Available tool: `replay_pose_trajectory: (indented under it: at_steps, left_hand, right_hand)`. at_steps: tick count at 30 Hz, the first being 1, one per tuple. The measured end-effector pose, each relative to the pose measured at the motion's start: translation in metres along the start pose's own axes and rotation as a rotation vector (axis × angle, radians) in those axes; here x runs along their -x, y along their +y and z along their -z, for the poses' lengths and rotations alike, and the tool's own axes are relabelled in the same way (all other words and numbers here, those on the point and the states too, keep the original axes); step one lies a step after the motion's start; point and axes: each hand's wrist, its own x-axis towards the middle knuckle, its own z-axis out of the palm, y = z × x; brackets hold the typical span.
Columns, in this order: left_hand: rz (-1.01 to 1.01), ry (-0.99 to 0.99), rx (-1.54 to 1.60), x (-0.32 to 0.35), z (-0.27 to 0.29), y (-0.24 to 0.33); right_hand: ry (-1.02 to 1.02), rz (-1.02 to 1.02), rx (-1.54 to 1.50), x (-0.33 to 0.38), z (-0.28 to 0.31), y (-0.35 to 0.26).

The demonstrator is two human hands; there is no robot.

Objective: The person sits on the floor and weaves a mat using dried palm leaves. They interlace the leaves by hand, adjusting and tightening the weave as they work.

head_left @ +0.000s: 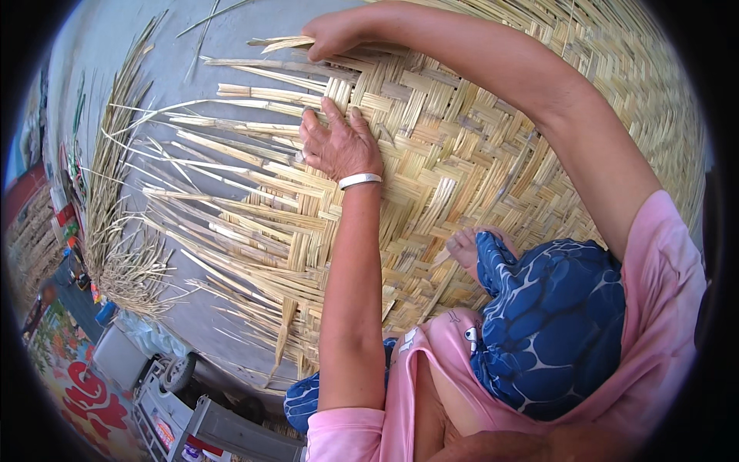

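A large woven mat [477,154] of pale split reed strips lies on the grey ground, its left edge ending in loose unwoven strips [223,192]. My left hand [339,142] lies flat on the mat near that loose edge, fingers spread, a silver bangle on the wrist. My right hand [331,37] reaches to the far edge and pinches the end of a reed strip [281,42]. My bare foot [464,248] and blue patterned trouser leg rest on the mat.
A pile of spare reed strips [115,231] lies on the ground at the left. Beyond it stand a wheeled cart [165,369], a blue container [105,313] and colourful objects along the left rim.
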Motion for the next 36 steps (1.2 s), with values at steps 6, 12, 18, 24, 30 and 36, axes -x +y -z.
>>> replay_pose_trajectory:
  at_steps: [6,12,18,24,30,36]
  left_hand:
    - [-0.013,0.001,-0.014,0.002,-0.003,-0.004]
    - [-0.032,-0.072,-0.017,0.002,-0.005,-0.001]
    - [-0.045,-0.119,0.012,0.0,0.002,-0.011]
    - [-0.555,-0.369,-0.107,0.058,0.074,-0.1]
    - [-0.317,-0.647,-0.134,0.149,0.192,-0.282]
    - [1.117,-0.235,0.759,0.321,0.177,-0.429]
  right_hand:
    - [0.035,-0.002,0.173,0.015,-0.002,-0.019]
    - [0.126,-0.154,0.334,0.057,-0.003,-0.061]
    - [0.542,0.364,0.746,0.068,-0.068,-0.058]
    - [-0.02,0.347,0.707,0.105,-0.113,-0.082]
    - [-0.063,0.252,1.056,0.114,-0.125,-0.075]
    - [-0.166,0.296,1.159,0.105,-0.137,-0.11]
